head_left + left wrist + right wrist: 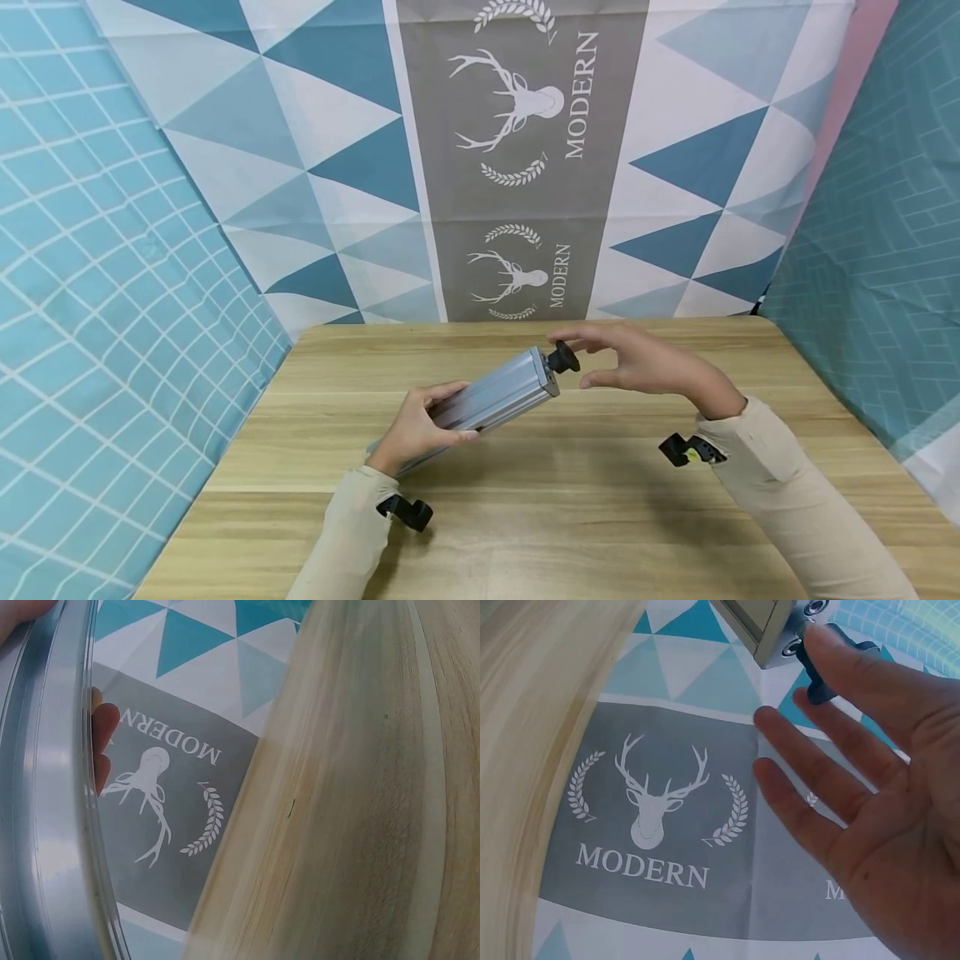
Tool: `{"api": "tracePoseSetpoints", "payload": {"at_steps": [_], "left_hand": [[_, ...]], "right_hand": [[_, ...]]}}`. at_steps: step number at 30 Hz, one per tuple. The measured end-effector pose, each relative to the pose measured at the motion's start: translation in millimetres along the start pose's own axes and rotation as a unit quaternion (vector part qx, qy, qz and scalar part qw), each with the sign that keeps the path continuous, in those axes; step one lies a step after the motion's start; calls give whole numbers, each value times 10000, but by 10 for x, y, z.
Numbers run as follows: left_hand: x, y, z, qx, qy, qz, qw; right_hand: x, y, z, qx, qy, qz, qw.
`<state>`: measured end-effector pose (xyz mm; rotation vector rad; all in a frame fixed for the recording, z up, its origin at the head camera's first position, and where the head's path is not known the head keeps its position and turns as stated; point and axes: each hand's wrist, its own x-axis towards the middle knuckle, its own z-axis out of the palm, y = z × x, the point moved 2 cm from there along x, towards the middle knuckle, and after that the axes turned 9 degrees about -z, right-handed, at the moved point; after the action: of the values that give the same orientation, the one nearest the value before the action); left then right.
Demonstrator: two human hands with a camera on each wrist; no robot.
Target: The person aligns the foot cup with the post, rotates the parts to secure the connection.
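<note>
My left hand (420, 425) grips a long silver aluminium profile (498, 392) near its lower end, thumb on the near side and fingers over the far side. The profile slants up to the right above the table. From its upper end plate sticks out a black knob (564, 357). My right hand (637, 362) is beside this knob, fingers spread and thumb below. In the right wrist view the thumb overlaps the knob (821, 688), while the other fingers reach out straight past it. The left wrist view has the profile (56, 825) along its left edge, fingertips (105, 731) curling round behind.
Under both hands lies a wood-grain table (562, 517). Behind it hangs a patterned cloth (517, 192) with deer heads and triangles. Blue tiled-pattern cloths (112, 275) stand at the left and right sides. Each sleeve (780, 475) carries a small black wrist mount (686, 450).
</note>
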<state>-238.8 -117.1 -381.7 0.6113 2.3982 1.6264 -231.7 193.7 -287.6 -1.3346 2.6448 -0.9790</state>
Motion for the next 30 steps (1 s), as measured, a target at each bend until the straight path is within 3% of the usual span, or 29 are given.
{"api": "tracePoseSetpoints", "payload": {"at_steps": [5, 12, 15, 25, 30], "left_hand": [[-3, -3, -2, -26, -3, -6, 10000], [-2, -9, -6, 23, 30, -40, 10000], [1, -7, -4, 54, 9, -39, 10000], [10, 3, -8, -36, 12, 22, 10000], [88, -199, 7, -7, 51, -19, 10000]], "right_hand": [[16, 4, 4, -405, 284, -215, 9985], [59, 54, 76, -442, 494, 674, 9955], [69, 55, 76, -562, 417, 795, 9944], [-1, 6, -13, -187, -10, 249, 9995], [8, 12, -27, -70, 39, -193, 9998]]}}
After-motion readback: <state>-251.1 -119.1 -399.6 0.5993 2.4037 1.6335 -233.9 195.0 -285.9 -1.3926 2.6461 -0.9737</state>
